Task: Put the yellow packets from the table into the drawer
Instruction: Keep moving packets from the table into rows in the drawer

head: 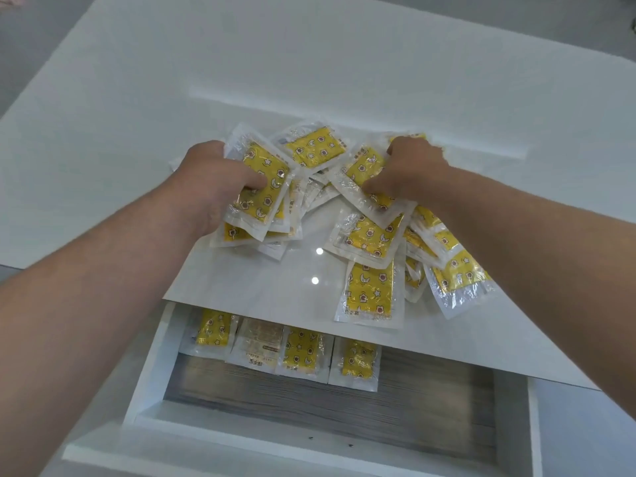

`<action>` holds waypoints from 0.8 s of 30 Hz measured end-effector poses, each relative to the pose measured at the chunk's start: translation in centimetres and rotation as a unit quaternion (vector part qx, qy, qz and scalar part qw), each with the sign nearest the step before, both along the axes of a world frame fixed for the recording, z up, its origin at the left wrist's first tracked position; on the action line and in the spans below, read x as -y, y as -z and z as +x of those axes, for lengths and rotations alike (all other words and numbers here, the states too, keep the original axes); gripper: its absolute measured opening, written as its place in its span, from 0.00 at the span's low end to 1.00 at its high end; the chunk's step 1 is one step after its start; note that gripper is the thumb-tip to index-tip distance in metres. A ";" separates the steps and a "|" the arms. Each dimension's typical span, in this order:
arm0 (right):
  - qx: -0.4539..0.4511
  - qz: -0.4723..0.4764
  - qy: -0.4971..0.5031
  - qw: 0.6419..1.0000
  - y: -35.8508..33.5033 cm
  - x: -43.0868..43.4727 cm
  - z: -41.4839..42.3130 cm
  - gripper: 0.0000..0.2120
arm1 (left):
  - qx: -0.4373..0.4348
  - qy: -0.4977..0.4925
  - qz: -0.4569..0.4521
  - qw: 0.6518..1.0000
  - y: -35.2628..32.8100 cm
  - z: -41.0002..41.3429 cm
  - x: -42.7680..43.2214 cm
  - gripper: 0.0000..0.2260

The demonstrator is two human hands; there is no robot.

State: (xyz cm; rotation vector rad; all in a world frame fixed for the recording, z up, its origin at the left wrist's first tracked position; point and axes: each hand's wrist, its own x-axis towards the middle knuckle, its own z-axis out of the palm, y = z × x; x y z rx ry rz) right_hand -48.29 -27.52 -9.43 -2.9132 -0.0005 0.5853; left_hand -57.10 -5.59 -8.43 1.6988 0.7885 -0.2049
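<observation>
Your left hand (210,187) and right hand (409,177) each clench yellow packets (370,290); the open drawer (309,401) lies just nearer you.

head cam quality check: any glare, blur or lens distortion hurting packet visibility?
Head view: two small ceiling-light glints on the glossy table; clear wrap on the yellow packets sparkles but the print stays readable. Wide-angle bend at the edges, forearms stretched. Left hand and right hand slightly soft. Packets in the drawer sit in the tabletop's shadow, dimmer.
</observation>
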 end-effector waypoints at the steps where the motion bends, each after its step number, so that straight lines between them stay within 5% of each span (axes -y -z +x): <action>1: 0.003 0.000 -0.005 1.000 0.1 -0.1 0.0 0.20 | 0.001 -0.004 -0.004 1.000 0.2 -0.1 -0.1 0.18; 10: -0.048 0.203 0.081 0.975 -0.7 0.4 -1.1 0.15 | 0.023 -0.036 -0.116 0.992 0.7 -0.9 -0.1 0.12; 18: -0.093 0.434 0.334 0.832 -1.5 2.5 -7.2 0.08 | -0.002 -0.071 -0.218 0.973 0.5 -3.3 0.9 0.11; 20: -0.107 0.472 0.347 0.803 -1.2 3.4 -9.1 0.16 | 0.010 -0.071 -0.232 0.970 0.5 -4.2 1.4 0.12; 24: -0.141 0.554 0.353 0.741 -1.2 5.4 -13.0 0.09 | 0.039 -0.066 -0.252 0.965 0.6 -6.7 3.3 0.13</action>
